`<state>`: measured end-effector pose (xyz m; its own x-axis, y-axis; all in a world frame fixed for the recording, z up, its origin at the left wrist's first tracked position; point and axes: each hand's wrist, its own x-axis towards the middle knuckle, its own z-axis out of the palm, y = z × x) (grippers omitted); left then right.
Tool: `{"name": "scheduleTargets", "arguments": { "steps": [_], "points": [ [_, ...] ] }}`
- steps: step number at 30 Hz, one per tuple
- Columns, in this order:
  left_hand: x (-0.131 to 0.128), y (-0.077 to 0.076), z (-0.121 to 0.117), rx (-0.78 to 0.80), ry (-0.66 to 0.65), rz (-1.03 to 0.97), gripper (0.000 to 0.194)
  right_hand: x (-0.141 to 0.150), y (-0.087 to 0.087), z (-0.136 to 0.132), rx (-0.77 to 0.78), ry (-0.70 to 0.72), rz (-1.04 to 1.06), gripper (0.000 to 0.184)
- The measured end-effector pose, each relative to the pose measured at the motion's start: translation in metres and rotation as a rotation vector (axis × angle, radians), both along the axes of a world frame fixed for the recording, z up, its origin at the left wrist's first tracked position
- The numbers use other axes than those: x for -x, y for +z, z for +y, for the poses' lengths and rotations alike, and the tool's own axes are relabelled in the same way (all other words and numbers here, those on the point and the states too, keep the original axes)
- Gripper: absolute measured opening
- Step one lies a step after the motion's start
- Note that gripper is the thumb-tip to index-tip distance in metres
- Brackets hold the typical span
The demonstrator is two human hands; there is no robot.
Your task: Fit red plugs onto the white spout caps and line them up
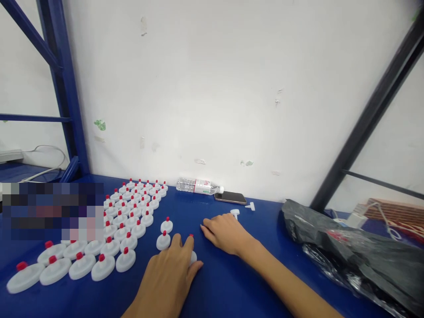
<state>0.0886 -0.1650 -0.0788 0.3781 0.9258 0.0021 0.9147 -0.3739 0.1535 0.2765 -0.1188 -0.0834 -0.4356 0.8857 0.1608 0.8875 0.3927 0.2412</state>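
Note:
Several white round caps with red tips (126, 214) stand in rows on the blue table (232, 282). My left hand (170, 271) rests over one white cap with a red tip (192, 255), fingers closed around it. Two more caps (164, 234) stand just left of its fingers. My right hand (225, 232) lies on the table to the right, fingers curled down, nothing visible in it. A small white part (235, 213) lies just beyond its knuckles.
A plastic water bottle (198, 186) lies on its side by the white wall, with a phone (230, 198) next to it. A black plastic bag (351, 249) fills the right side. Blue shelf posts stand at the left. A blurred patch covers part of the left.

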Motion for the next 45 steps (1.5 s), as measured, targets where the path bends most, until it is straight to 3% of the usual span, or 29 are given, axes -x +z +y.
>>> {"name": "scheduleTargets", "arguments": {
  "steps": [3,7,12,17,21,27,35,45],
  "points": [
    [0.0,-0.001,0.002,-0.003,0.002,0.018,0.04,0.001,0.002,-0.001,0.01,0.006,0.108,0.046],
    [0.001,-0.004,0.003,-0.013,0.006,0.018,0.042,0.005,0.006,-0.005,0.055,0.01,0.508,0.055],
    [0.001,-0.004,-0.001,-0.012,0.028,0.008,0.041,0.014,0.008,-0.007,0.369,0.097,1.069,0.043],
    [0.005,0.008,-0.005,0.055,0.035,0.003,0.036,0.017,0.008,-0.006,0.568,0.105,1.329,0.038],
    [0.01,0.013,-0.002,0.077,-0.002,-0.025,0.032,0.015,0.009,-0.007,0.66,0.119,1.384,0.035],
    [0.015,0.01,0.009,0.074,-0.003,-0.074,0.024,0.01,0.01,-0.006,0.712,0.155,1.393,0.029],
    [0.014,0.009,0.011,0.09,0.02,-0.069,0.021,0.019,0.0,-0.008,0.783,0.18,1.361,0.026],
    [0.014,0.008,0.011,0.086,0.019,-0.073,0.022,0.022,-0.004,-0.007,0.681,0.198,1.36,0.022]
  ]
}}
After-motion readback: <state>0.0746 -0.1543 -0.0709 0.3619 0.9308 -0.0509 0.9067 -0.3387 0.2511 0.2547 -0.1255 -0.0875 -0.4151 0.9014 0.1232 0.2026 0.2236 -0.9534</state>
